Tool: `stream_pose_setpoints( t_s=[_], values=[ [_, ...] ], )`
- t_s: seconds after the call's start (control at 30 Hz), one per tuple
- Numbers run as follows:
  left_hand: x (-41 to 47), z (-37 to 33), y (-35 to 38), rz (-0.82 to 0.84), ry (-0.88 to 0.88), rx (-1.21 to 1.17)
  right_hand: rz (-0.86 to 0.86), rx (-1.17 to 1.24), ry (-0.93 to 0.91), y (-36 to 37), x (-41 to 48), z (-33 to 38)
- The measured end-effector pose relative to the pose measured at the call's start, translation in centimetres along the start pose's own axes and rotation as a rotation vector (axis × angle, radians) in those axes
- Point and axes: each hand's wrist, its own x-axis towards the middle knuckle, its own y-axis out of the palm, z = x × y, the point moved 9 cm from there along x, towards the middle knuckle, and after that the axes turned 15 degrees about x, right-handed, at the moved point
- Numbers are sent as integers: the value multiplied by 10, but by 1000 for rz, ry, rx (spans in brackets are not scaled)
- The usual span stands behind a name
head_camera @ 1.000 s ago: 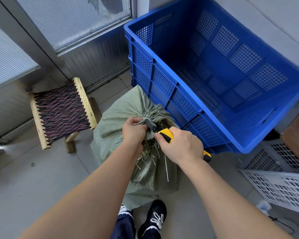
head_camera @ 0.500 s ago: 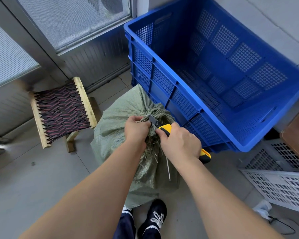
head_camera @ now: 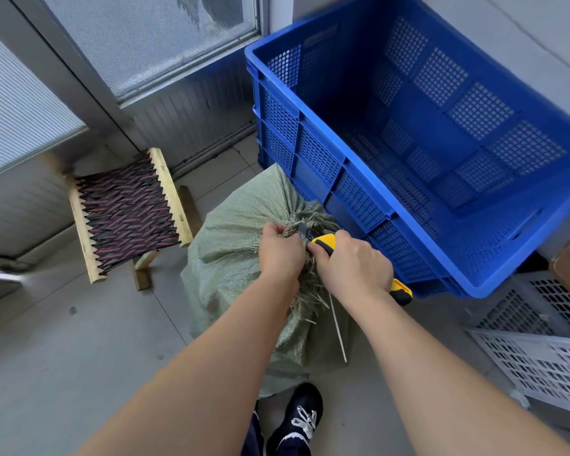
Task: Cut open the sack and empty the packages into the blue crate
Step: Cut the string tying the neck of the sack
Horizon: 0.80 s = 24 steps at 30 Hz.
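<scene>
A green woven sack [head_camera: 231,258] stands on the floor in front of me, its neck bunched and frayed at the top. My left hand [head_camera: 278,251] grips that bunched neck. My right hand [head_camera: 351,263] holds a yellow-and-black utility knife [head_camera: 324,240], and its blade tip touches the neck beside my left fingers. A thin white tie strand [head_camera: 338,327] hangs down the sack below my right hand. The big blue perforated crate [head_camera: 313,153] sits tilted just right of the sack, and its inside holds nothing. The sack's contents are hidden.
A small wooden stool with a woven black-and-red seat [head_camera: 125,213] stands to the left. White perforated crates [head_camera: 533,353] lie at the lower right. A glass door and a metal-clad wall [head_camera: 178,103] close off the back. My black shoe [head_camera: 297,419] is under the sack.
Both hands have risen slightly on the sack's neck, and the knife blade has moved up and left into the bunched top.
</scene>
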Motion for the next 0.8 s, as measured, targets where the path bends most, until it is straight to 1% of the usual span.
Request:
stream_pose_setpoints(
  t_s=[0.1, 0.17, 0.3, 0.33, 0.47, 0.53, 0.7, 0.8],
  values=[
    [-1, -12, -6, -35, 101, 190, 23, 32, 2, -1, 7, -2],
    [-2, -16, -9, -35, 128, 261, 27, 15, -18, -1, 9, -1],
    [-3, -11, -8, 8, 75, 208, 37, 16, -6, -2, 10, -2],
    [-4, -11, -8, 15, 83, 219, 31, 8, -13, -3, 9, -1],
    [-2, -19, -2, 89, 203, 263, -16, -20, -26, -12, 6, -2],
    [2, -20, 1, 115, 184, 273, -25, -18, -6, -14, 4, -3],
    [6, -15, 5, 90, 97, 237, -4, -24, 38, -13, 0, -4],
    [4, -20, 8, 58, 110, 221, -3, -26, 64, -12, -1, -5]
  ],
)
